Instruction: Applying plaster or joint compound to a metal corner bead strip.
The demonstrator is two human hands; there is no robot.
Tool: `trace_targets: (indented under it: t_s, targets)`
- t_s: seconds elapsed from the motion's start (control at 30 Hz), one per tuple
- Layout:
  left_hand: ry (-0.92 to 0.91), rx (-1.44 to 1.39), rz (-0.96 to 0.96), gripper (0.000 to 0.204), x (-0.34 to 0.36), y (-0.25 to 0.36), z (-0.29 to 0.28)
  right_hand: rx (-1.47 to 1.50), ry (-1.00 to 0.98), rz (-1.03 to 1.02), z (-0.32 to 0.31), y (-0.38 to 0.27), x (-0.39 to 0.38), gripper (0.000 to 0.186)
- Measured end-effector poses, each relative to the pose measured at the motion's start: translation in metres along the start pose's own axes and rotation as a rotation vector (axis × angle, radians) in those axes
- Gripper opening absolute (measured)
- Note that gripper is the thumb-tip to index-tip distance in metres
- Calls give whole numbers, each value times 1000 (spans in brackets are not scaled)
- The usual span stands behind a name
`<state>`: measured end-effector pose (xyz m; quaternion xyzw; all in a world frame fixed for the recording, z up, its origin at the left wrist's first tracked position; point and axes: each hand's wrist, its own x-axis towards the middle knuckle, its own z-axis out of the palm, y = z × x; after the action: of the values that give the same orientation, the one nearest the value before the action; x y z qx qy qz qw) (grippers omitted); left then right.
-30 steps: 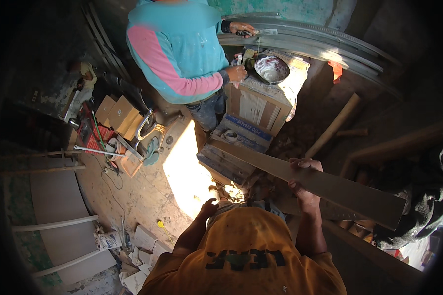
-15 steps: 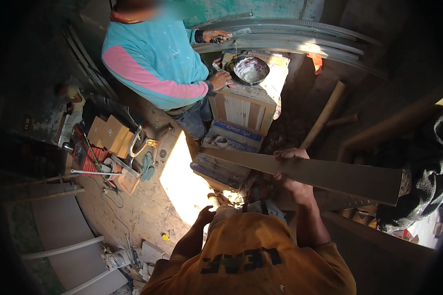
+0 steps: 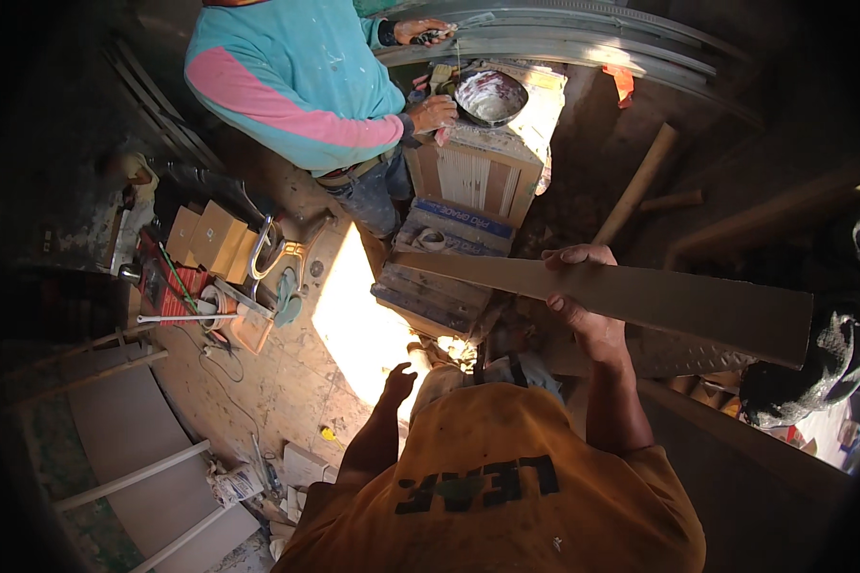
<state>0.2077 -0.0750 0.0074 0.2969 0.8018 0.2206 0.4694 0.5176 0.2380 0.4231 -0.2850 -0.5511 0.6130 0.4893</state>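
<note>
My right hand (image 3: 591,301) is closed round a long, flat, grey-brown strip of board (image 3: 707,306), fingers over its far edge and thumb on the near one. The strip runs crosswise in front of me; its wide end is to the right, and its narrow-looking left end reaches over the stacked boxes (image 3: 435,294). I cannot tell whether it touches them. Beside my left hip hangs my left hand (image 3: 398,384), holding nothing, with the fingers loosely apart.
Across from me a co-worker in a blue and pink top (image 3: 306,91) holds a putty knife near a bowl of white paste (image 3: 490,98) on a box. Tools and cartons (image 3: 222,244) lie on the left. A round wooden post (image 3: 637,181) leans ahead right.
The strip has moved up and to the right in the picture with my right hand still round it. The surroundings have shifted slightly as the view tilted.
</note>
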Motion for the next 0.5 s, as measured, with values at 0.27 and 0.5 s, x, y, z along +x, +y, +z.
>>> trace_targets:
  t_s: [0.27,0.5]
  targets:
    - [91,426,254,45,14,-53,-20,-100,-275,-115,13,2,15,53]
    - [-68,22,-179,49,-23,31,10,-108,3,-148,3,15,-3,59]
